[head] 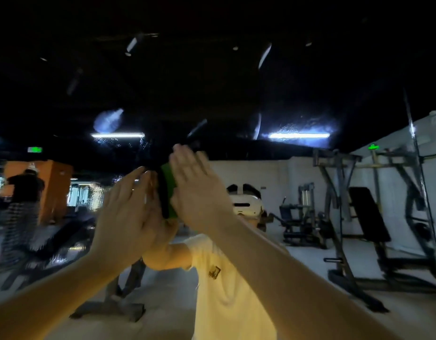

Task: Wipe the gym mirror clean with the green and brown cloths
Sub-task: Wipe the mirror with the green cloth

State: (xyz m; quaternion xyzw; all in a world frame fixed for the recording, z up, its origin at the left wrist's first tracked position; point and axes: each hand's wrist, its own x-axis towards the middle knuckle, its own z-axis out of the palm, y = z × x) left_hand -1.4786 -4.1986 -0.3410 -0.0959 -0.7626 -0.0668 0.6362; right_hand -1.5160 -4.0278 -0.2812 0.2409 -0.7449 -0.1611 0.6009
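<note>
Both of my hands are raised flat to the gym mirror (212, 89), fingers straight and close together. Right hand (197, 190): palm pressing the green cloth (168, 187) against the glass; only the cloth's left edge shows, between the two hands. Left hand (125, 212): laid flat just beside it; whether the brown cloth lies beneath it I cannot tell. Reflected in the glass: my pale yellow shirt (226, 290), a white headset (246, 204), weight machines (347, 204) at right, and ceiling strip lights (299, 135).
</note>
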